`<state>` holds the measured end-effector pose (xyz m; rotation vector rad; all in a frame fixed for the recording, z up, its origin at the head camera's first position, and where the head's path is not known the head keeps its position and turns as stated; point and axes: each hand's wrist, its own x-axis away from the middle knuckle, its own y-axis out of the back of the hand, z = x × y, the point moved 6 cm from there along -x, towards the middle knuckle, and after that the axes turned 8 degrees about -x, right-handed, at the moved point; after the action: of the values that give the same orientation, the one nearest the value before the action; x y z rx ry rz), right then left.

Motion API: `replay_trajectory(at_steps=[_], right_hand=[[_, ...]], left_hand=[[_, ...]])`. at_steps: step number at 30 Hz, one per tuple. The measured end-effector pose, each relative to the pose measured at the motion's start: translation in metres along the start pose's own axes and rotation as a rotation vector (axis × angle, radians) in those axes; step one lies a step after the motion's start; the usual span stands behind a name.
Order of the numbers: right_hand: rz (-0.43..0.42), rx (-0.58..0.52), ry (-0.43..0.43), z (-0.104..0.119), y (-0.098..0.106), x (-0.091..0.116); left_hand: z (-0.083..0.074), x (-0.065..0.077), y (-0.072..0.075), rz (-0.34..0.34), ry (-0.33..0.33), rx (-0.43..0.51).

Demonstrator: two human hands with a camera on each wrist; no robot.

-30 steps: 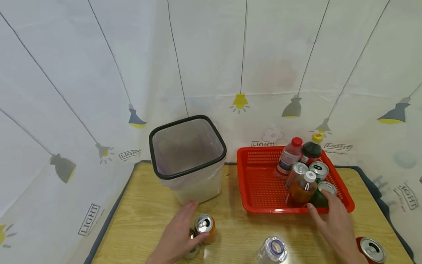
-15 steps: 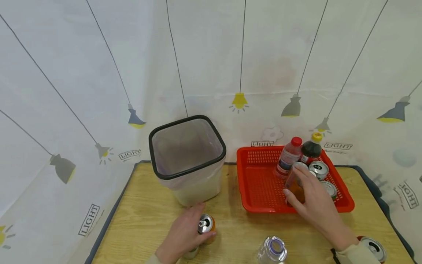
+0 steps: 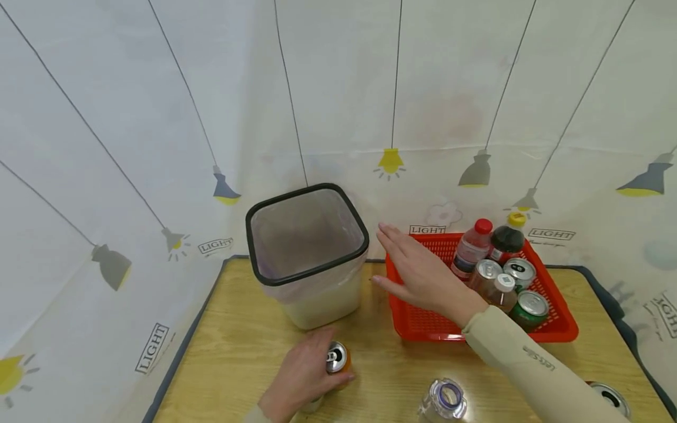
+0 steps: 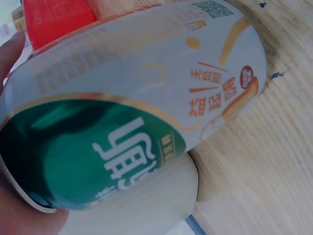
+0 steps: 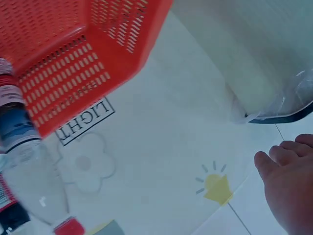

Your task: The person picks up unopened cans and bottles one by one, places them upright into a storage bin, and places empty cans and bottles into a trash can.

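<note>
From my station I'm seeing an orange can (image 3: pixel 337 359), a smooth cylinder with a shiny silver lid, standing on the grained wooden tabletop (image 3: pixel 222 352). My left hand (image 3: pixel 301 367) is curving fingers and thumb round it in a half-closed grip; how firmly they're pressing I cannot tell. The right hand (image 3: pixel 423 270) is holding nothing, its grip spread wide, fingers pointing to 10 o'clock.

From the orange can, a boxy cream bin (image 3: pixel 322 305) with a wrinkled liner is standing at 11 o'clock, a slotted red plastic basket (image 3: pixel 433 337) at 2, a clear ridged bottle (image 3: pixel 435 405) at 4. A green-and-white can (image 4: pixel 122 112) is standing at 7, mostly hidden beneath my left wrist. The pale right sleeve (image 3: pixel 529 358) is crossing the basket's near rim. The orange can is keeping its long axis upright, lid skyward.
</note>
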<state>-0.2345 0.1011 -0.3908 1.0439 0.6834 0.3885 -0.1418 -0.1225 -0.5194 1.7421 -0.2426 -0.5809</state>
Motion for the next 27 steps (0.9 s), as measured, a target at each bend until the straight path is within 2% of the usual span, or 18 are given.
replay_trajectory(at_steps=[7,11,16,21,27], right_hand=[[0.051,-0.029,0.019,0.007,-0.014,-0.027],[0.084,-0.027,-0.015,0.006,-0.019,-0.031],[0.095,-0.016,-0.035,0.007,-0.020,-0.030],[0.091,-0.007,-0.034,0.007,-0.020,-0.029],[0.074,-0.018,-0.030,0.007,-0.022,-0.029]], left_hand=[[0.000,-0.001,-0.002,0.066,0.031,0.032],[0.000,-0.001,-0.001,0.095,0.037,0.025],[-0.002,-0.005,0.009,0.079,0.058,0.051],[-0.008,-0.014,0.036,0.009,0.046,0.100],[-0.016,-0.021,0.096,-0.153,-0.033,0.143]])
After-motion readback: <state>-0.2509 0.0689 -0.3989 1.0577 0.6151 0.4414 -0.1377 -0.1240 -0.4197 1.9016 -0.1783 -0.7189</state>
